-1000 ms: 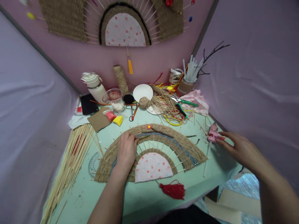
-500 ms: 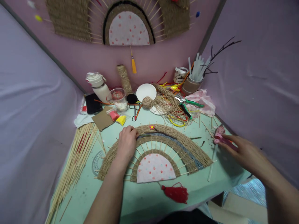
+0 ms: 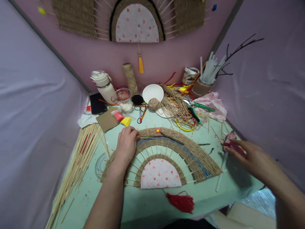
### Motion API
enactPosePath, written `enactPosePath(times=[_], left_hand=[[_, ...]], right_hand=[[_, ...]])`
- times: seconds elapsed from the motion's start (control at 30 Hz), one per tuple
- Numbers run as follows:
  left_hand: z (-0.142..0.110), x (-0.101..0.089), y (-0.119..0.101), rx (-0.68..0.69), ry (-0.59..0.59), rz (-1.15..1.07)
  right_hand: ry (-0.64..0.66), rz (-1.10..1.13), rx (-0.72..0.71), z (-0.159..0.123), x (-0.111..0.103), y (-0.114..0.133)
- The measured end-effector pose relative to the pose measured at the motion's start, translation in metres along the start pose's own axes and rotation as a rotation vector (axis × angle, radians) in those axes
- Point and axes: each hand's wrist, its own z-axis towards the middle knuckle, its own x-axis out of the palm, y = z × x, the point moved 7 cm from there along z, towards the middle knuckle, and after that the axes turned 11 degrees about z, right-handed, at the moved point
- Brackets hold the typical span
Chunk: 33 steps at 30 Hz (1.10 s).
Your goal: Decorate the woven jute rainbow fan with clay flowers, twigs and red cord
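- Left hand: fingers bent together on the fan's upper left rim; whether they pinch anything, I cannot tell.
- Fan: flat beneath them, extending rightward.
- Right hand: thumb and fingers narrowly parted around the glue gun.
- Since earlier, left fingers sit farther from the flower.
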Motion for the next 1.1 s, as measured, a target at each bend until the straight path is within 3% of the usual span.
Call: enactPosePath(times=[0.13, 0.43, 0.63, 0.87, 1.1], left_hand=[[0.005, -0.006, 0.001, -0.013, 0.004, 0.021], [0.011, 0.017, -0.008, 0.043, 0.147, -0.012], [0.011, 0.019, -0.005, 0.051, 0.147, -0.032], [0.011, 0.024, -0.005, 0.058, 0.147, -0.038], [0.011, 0.025, -0.005, 0.070, 0.153, -0.034]], right_hand=[[0.005, 0.064, -0.064, 0.003, 0.000, 0.019], [0.062, 0.154, -0.298, 0.003, 0.024, 0.083], [0.119, 0.156, -0.342, 0.011, 0.034, 0.114], [0.304, 0.155, -0.345, 0.021, 0.047, 0.160], [0.418, 0.041, -0.314, 0.046, 0.071, 0.181]])
